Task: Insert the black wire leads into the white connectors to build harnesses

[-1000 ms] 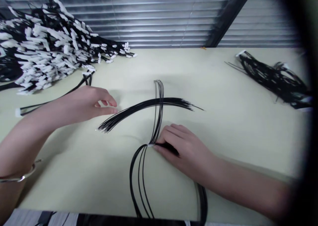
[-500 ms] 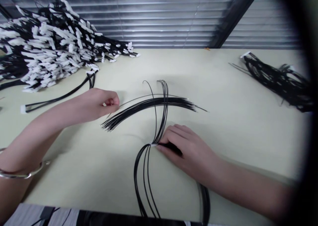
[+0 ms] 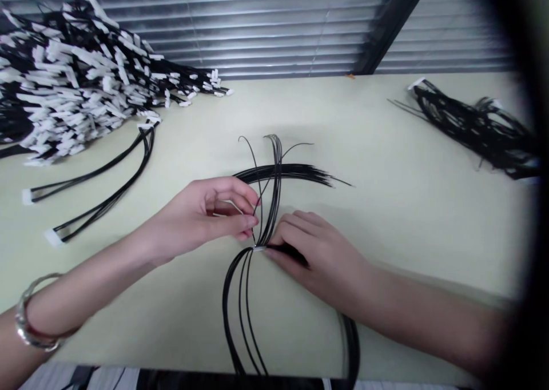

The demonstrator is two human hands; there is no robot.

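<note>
Between the thumb and fingertips of my left hand (image 3: 218, 210) is a single black wire (image 3: 295, 146), its lower end at a small white connector (image 3: 258, 248). My right hand (image 3: 317, 253) is closed around a black wire bundle (image 3: 352, 344) just right of that connector; its fingers hide part of the bundle. Several thin wires (image 3: 274, 195) rise from the connector, and others (image 3: 227, 310) curve down past the table's front edge. Behind my left fingers lies a loose sheaf of cut black wires (image 3: 295, 172), its left part hidden by the hand.
A big heap of black cables with white connectors (image 3: 81, 87) fills the back left. Two finished-looking cables (image 3: 124, 190) with white plugs lie in front of it. A tangled black wire bundle (image 3: 467, 130) rests at the right. Blinds (image 3: 274, 30) stand behind the table.
My left hand took one wire from the sheaf and moved right with it, down to the connector. My right hand keeps its grip. The view has shifted slightly.
</note>
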